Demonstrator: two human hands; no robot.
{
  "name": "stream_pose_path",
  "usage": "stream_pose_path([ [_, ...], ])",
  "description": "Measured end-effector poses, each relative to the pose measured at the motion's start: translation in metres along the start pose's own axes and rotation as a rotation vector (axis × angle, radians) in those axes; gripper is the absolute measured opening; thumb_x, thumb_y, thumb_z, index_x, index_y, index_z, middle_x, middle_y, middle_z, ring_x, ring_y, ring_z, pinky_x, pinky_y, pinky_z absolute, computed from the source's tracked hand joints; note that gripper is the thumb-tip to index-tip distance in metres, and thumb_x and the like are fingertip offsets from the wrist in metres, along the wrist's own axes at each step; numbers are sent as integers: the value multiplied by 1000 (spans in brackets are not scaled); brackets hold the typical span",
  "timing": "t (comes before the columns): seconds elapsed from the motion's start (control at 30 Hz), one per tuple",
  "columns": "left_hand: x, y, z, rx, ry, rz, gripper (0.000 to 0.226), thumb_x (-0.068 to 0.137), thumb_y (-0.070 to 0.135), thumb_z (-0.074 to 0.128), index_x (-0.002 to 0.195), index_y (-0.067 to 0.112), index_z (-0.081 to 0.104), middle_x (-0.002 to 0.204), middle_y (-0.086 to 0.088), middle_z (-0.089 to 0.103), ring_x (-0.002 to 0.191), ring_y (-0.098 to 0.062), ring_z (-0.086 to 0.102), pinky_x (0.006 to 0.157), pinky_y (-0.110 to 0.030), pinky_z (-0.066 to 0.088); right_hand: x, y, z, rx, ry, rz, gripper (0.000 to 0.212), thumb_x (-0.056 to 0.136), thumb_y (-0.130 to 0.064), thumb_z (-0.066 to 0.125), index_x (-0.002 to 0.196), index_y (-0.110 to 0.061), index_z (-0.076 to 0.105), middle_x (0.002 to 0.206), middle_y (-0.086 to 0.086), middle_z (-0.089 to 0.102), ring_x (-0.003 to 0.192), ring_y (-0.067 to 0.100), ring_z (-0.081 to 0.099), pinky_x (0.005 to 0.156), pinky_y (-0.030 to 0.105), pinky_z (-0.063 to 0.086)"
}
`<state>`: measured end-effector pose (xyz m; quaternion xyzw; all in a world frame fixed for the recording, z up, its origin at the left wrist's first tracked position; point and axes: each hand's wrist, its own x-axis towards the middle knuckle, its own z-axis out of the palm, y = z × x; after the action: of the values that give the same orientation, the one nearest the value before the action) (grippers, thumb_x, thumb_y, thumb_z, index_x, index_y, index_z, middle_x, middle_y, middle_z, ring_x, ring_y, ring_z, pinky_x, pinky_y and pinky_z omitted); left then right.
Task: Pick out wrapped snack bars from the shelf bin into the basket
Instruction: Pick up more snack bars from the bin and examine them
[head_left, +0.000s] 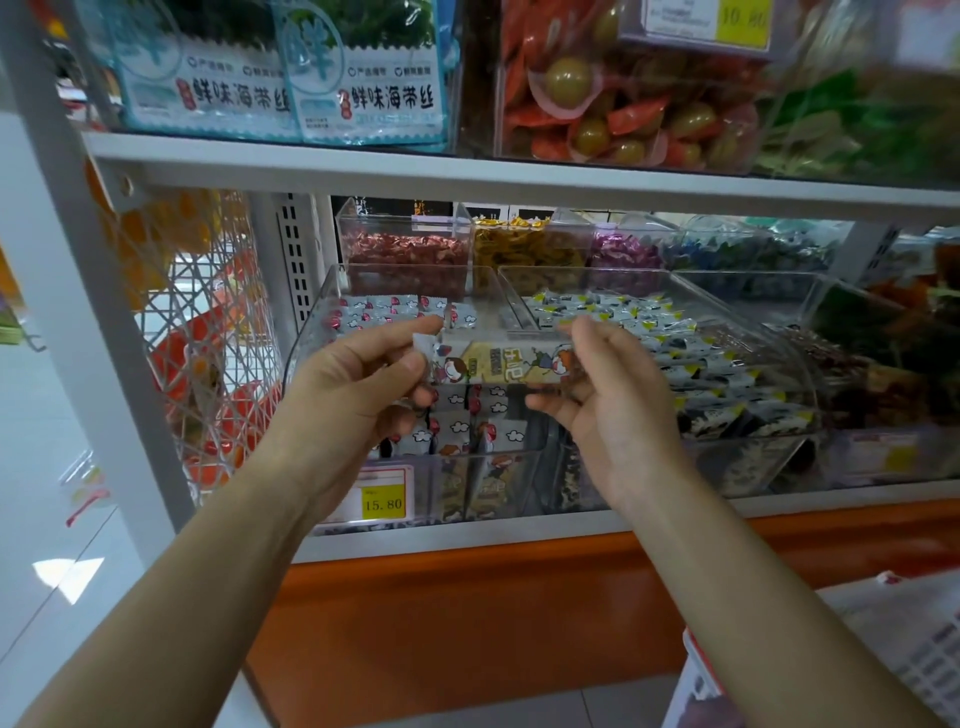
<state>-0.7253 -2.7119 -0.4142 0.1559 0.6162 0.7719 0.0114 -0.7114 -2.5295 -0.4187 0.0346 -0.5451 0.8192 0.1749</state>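
I hold one wrapped snack bar (498, 362) level in front of the clear shelf bin (311, 332). It has a cartoon print on a white and tan wrapper. My left hand (358, 384) pinches its left end between thumb and fingers. My right hand (597, 384) pinches its right end. More bars with red and white wrappers (384, 312) lie in the bin behind and below the held one. The white basket (914, 654) shows only at the lower right corner, below my right forearm.
A second clear bin with black and yellow wrapped bars (691, 358) stands to the right. Candy bins (410, 249) sit behind. A yellow price tag (383, 503) marks the bin front. A shelf board (467, 176) runs overhead; a wire rack (202, 332) hangs at left.
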Motion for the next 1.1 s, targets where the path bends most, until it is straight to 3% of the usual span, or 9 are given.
stream_pose_path([
  [0.13,1,0,-1,24,32,3,33,92,-3,45,116,12,63,78,-1,57,60,-7,58,53,-17,49,1,1,-2,-92,-80,-41,15,92,4,48,94,-6,58,94,8,65,79,16,67,61,24,55],
  [0.27,2,-1,0,70,47,-29,33,92,-2,41,109,12,66,111,-11,60,84,-22,62,65,-23,54,1,2,-3,-228,-134,-97,27,89,5,49,99,-16,62,104,4,68,94,18,67,72,31,57],
  [0.4,-1,-4,1,254,83,31,16,91,19,55,104,19,63,85,6,69,72,-7,65,62,-20,55,-2,5,-1,-356,-110,-130,20,74,-19,59,90,-27,69,101,3,68,97,21,65,86,44,54],
  [0.53,-3,-2,3,309,62,70,25,88,19,58,111,24,63,94,2,69,75,-6,67,65,-16,53,-4,6,3,-414,-19,-186,11,72,-21,62,78,-28,68,90,8,67,90,26,64,83,50,53],
  [0.63,-5,2,5,374,56,104,21,84,22,64,104,26,67,92,-6,70,74,-16,67,67,-27,58,-3,7,3,-418,27,-192,18,81,-13,64,70,-26,65,78,-12,68,79,5,63,69,30,52],
  [0.73,-7,1,11,434,68,129,13,84,15,65,95,22,63,85,-11,66,62,-15,62,60,-27,55,-3,7,2,-440,57,-236,18,83,-11,64,68,-22,63,64,-20,62,62,-7,55,55,9,43],
  [0.87,-6,0,14,472,115,131,3,86,13,58,84,15,59,74,-5,56,54,-6,52,54,-30,52,-6,7,5,-482,-18,-280,13,84,-12,65,72,-17,63,63,-18,59,60,-5,53,56,8,41],
  [0.97,-4,3,8,541,150,188,10,87,17,59,80,11,62,73,-12,60,54,-10,52,51,-33,50,-6,7,5,-483,-57,-267,13,84,-13,65,72,-17,64,63,-18,59,63,-1,55,55,9,42],
  [1.1,-2,6,1,511,126,179,17,86,21,61,77,7,67,73,-14,64,50,-10,56,47,-18,50,-4,6,3,-464,-71,-231,18,83,-14,66,68,-23,68,73,-6,66,77,12,64,64,20,51],
])
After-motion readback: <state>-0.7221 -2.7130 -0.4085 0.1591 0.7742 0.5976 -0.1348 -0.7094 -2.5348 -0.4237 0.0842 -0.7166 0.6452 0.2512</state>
